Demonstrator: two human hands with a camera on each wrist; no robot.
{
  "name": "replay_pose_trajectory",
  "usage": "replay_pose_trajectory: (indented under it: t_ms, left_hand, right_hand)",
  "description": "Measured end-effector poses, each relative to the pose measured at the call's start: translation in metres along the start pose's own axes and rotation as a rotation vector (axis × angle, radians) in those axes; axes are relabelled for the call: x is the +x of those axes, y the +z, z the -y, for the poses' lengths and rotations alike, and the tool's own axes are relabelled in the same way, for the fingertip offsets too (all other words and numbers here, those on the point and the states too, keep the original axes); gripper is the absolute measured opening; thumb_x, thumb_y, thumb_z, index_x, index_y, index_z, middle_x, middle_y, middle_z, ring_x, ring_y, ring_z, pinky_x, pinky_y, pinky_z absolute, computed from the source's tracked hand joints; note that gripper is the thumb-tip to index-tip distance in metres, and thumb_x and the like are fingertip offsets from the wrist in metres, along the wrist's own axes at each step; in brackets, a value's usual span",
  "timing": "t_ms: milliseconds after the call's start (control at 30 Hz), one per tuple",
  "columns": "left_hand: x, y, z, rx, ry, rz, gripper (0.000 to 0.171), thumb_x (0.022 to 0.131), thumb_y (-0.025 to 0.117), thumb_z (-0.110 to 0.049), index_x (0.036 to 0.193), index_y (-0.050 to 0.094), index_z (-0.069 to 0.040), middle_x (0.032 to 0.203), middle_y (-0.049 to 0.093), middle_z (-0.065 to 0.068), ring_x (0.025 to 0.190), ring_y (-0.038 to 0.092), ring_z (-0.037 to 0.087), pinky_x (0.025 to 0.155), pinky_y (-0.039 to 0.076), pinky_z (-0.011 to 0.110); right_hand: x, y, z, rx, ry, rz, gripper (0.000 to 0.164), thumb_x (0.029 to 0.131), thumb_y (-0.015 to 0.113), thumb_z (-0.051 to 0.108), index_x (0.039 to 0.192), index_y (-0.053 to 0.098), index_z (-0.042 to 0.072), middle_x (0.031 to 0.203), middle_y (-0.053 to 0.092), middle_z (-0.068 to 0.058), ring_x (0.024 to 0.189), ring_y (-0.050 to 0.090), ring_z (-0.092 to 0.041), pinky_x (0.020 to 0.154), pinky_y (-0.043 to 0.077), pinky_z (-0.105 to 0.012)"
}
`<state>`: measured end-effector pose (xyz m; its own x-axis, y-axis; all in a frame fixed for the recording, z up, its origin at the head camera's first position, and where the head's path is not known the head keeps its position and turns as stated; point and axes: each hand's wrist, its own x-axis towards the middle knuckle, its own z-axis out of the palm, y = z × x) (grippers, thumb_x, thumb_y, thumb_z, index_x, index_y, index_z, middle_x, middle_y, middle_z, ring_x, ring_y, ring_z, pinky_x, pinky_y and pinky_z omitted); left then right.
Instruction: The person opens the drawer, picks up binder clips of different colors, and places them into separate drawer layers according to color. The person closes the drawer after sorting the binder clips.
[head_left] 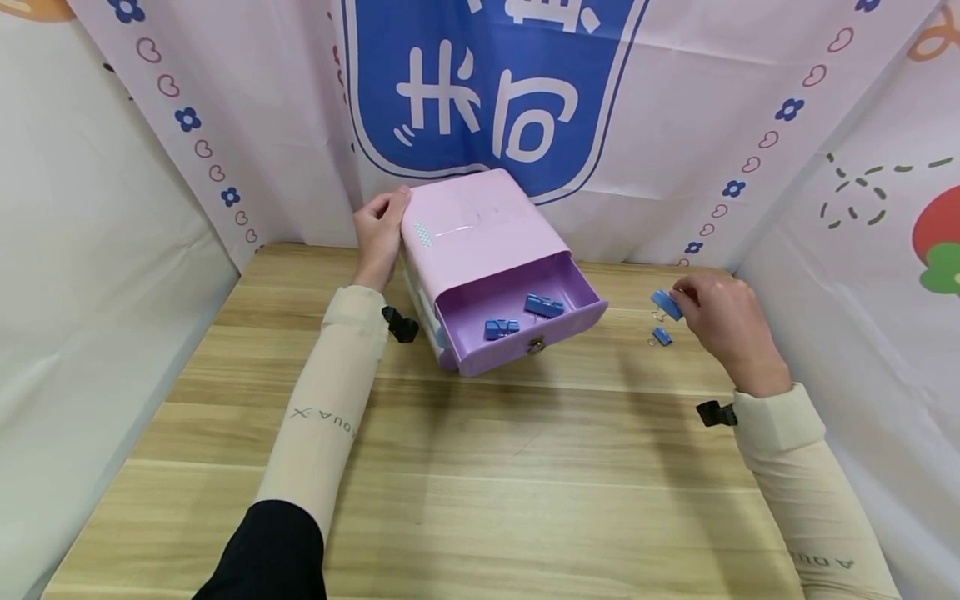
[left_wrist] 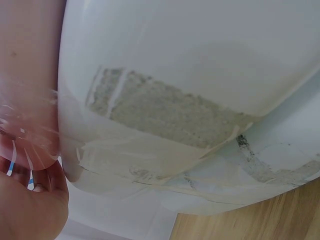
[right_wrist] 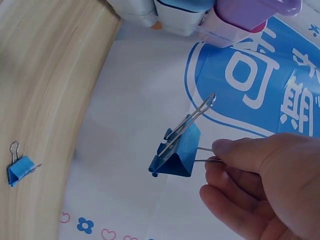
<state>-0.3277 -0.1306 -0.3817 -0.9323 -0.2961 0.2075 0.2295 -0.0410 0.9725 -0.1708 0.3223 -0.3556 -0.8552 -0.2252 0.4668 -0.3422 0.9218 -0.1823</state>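
Note:
My right hand (head_left: 723, 321) pinches a blue binder clip (right_wrist: 177, 150) by one wire handle, above the table's right side. A second blue binder clip (head_left: 662, 336) lies on the table just below it. My left hand (head_left: 380, 233) grips the rear left edge of a small drawer cabinet (head_left: 487, 225) with a pink top. The cabinet's purple top drawer (head_left: 532, 342) is pulled out. Two more blue binder clips, one at the front (head_left: 501, 329) and one farther back (head_left: 543, 305), lie in that drawer. In the left wrist view, the cabinet's taped side (left_wrist: 190, 50) fills most of the picture.
The wooden table (head_left: 487, 483) reaches back to a printed cloth backdrop (head_left: 690, 108) with a blue emblem. White cloth walls (head_left: 862, 275) stand on both sides. Lower drawers (right_wrist: 182, 20) of the cabinet, in white and pale blue, show in the right wrist view.

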Motion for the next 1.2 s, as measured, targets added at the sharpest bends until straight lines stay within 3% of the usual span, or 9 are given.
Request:
replay_pose_trajectory:
  t_ms: [500, 1200]
  left_hand:
    - [0.0, 0.0, -0.001, 0.002, 0.004, -0.01, 0.027, 0.098, 0.073, -0.043, 0.098, 0.077, -0.017, 0.095, 0.067, -0.007, 0.09, 0.058, 0.009, 0.078, 0.047, 0.023]
    - [-0.001, 0.0, -0.002, -0.003, 0.0, -0.01, 0.027, 0.098, 0.074, -0.044, 0.098, 0.077, -0.017, 0.096, 0.068, -0.006, 0.09, 0.059, 0.009, 0.078, 0.048, 0.022]
  right_hand:
    - [0.001, -0.008, 0.024, -0.01, -0.087, -0.108, 0.013, 0.094, 0.076, 0.0, 0.104, 0.074, -0.008, 0.097, 0.076, -0.024, 0.081, 0.071, -0.038, 0.074, 0.06, -0.054]
    - [0.021, -0.032, 0.075, 0.023, -0.315, -0.235, 0.014, 0.09, 0.08, -0.002, 0.101, 0.075, -0.008, 0.09, 0.076, -0.019, 0.076, 0.071, -0.033, 0.069, 0.061, -0.048]
